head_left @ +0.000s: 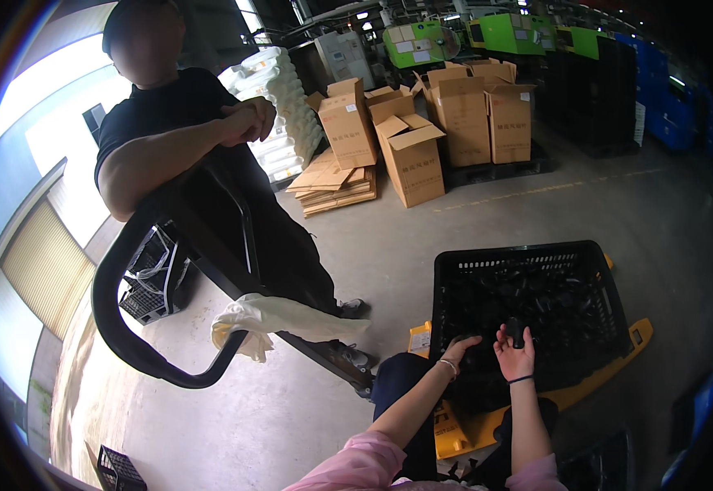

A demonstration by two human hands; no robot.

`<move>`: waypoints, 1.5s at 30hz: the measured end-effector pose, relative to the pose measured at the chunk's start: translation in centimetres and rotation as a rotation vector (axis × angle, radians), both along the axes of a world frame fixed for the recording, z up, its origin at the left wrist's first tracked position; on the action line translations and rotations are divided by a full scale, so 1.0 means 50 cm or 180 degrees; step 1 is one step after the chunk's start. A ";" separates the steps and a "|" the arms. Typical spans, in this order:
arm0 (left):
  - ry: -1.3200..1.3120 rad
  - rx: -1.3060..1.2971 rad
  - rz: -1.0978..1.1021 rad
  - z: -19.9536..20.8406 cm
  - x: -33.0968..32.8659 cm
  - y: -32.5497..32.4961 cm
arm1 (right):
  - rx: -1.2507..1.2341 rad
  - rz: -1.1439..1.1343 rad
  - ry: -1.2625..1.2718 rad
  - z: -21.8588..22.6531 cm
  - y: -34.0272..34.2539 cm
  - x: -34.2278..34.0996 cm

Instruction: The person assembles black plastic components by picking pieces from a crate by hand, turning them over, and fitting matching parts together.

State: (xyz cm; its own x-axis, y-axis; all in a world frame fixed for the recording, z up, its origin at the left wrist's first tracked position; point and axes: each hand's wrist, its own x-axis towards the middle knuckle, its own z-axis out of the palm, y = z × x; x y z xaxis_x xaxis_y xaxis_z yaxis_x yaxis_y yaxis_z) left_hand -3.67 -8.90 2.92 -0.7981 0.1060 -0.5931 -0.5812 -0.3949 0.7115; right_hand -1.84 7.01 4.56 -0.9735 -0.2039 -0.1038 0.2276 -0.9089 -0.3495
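A black plastic crate with slotted walls stands in front of me, filled with many small, dark, shiny parts. My right hand is palm up over its near side, fingers curled around a small black part. To its left, my left hand is at the crate's near left corner. Its fingers look closed together, and dark material by them blends into the crate, so what they hold is unclear. Both forearms, in pink sleeves, come from below.
The crate rests on a yellow pallet truck. At left a person leans on a black looped handle with a pale cloth draped over it. Cardboard boxes, flattened cartons and white stacked sacks stand behind.
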 end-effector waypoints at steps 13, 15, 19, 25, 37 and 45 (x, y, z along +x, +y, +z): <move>-0.0044 -0.0439 -0.0048 -0.030 -0.010 -0.020 | -0.0252 -0.0004 0.0104 -0.012 -0.007 -0.004; -0.0062 0.0408 -0.0234 -0.014 -0.017 -0.020 | -0.0165 -0.0066 0.0014 -0.016 -0.005 -0.013; -0.0118 0.0451 -0.0288 0.010 -0.008 -0.006 | -0.0450 -0.0048 -0.0008 -0.021 -0.002 -0.005; 0.0892 -0.1561 0.0231 -0.013 -0.007 0.041 | -0.0492 -0.0018 0.0066 -0.036 0.036 -0.023; 0.1231 -0.2506 0.0224 0.022 0.011 0.045 | -0.0238 0.0080 -0.0223 -0.035 0.038 -0.032; 0.0998 -0.2080 0.0308 0.005 0.000 0.027 | -0.0173 -0.0134 -0.0102 -0.028 0.019 -0.019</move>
State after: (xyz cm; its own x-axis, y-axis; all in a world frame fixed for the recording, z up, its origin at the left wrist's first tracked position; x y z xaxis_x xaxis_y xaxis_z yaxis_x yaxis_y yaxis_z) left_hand -3.67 -7.53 3.18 -0.9287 -0.2711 -0.2532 -0.2954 0.1278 0.9468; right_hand -2.79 7.98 3.16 -0.9777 -0.1690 -0.1249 0.1990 -0.9354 -0.2924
